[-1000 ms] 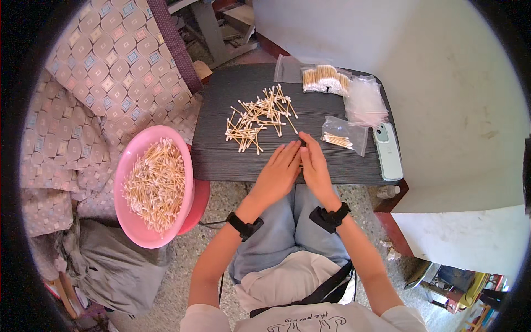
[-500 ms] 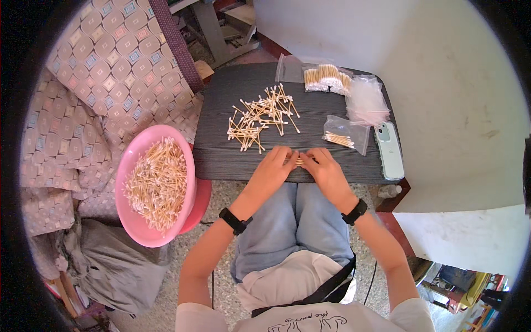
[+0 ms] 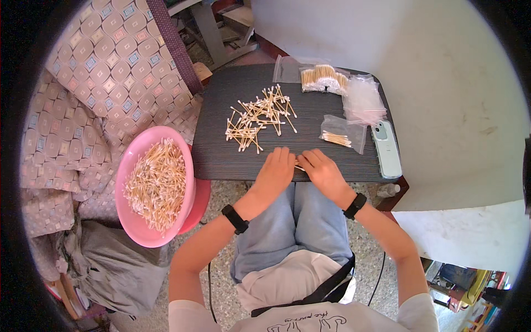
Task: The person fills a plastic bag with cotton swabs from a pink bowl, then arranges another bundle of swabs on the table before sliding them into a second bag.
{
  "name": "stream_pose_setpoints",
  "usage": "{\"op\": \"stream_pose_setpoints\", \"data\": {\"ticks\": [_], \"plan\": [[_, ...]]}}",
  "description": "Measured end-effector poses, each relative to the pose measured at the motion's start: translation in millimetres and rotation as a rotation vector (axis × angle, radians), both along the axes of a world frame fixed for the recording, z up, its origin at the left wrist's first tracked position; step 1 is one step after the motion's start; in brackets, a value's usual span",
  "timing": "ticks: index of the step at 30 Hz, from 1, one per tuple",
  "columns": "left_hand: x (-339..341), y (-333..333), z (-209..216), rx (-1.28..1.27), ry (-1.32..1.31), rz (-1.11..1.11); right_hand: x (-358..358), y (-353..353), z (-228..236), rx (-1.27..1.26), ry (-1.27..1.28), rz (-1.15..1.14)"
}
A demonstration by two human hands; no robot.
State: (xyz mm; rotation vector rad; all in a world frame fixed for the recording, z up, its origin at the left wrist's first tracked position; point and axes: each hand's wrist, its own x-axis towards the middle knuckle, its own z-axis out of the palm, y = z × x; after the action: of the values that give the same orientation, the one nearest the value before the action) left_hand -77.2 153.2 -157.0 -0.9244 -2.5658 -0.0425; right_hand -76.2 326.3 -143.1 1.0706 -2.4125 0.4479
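At the near edge of the dark table point(image 3: 221, 160), my left hand point(image 3: 278, 170) and my right hand point(image 3: 322, 172) are closed side by side. A small bundle of cotton swabs point(image 3: 299, 165) shows in the narrow gap between them, an end in each hand; the fingers hide most of it. Beyond my left hand lies a loose, criss-crossed heap of cotton swabs point(image 3: 260, 117) with wooden sticks and white tips. To the right, a clear zip bag point(image 3: 357, 137) holds a small row of cotton swabs point(image 3: 335, 139).
Filled swab packs point(image 3: 325, 79) sit at the table's back right, beside a stack of empty clear bags point(image 3: 364, 102). A pale phone point(image 3: 387, 150) lies along the right edge. Left of the table, a pink basin point(image 3: 123, 193) holds many swabs. A wall point(image 3: 459, 110) stands right.
My hands have shifted slightly, and less of the swab bundle shows between them. My elbows have spread outward a little. The loose heap and bags look the same.
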Motion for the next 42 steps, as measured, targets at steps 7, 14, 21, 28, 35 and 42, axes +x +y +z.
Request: {"op": "stream_pose_setpoints", "data": {"ticks": [7,14,21,28,35,42], "plan": [[-5,-1,7,-0.043,0.066,-0.047,9,-3,0,0.005,-0.007,-0.097],[-5,-4,3,0.061,-0.007,-0.114,6,3,-2,0.025,-0.167,-0.047],[14,-2,23,0.215,-0.289,-0.036,18,-1,34,-0.577,-1.102,-0.042],[27,8,46,0.402,-0.607,0.009,21,-2,20,-0.694,-0.799,-0.091],[32,12,36,0.876,-0.535,-0.1,38,-14,34,-0.784,-0.823,-0.188],[38,33,43,1.052,-0.504,0.192,49,-33,22,-0.797,-0.534,-0.214]]}}
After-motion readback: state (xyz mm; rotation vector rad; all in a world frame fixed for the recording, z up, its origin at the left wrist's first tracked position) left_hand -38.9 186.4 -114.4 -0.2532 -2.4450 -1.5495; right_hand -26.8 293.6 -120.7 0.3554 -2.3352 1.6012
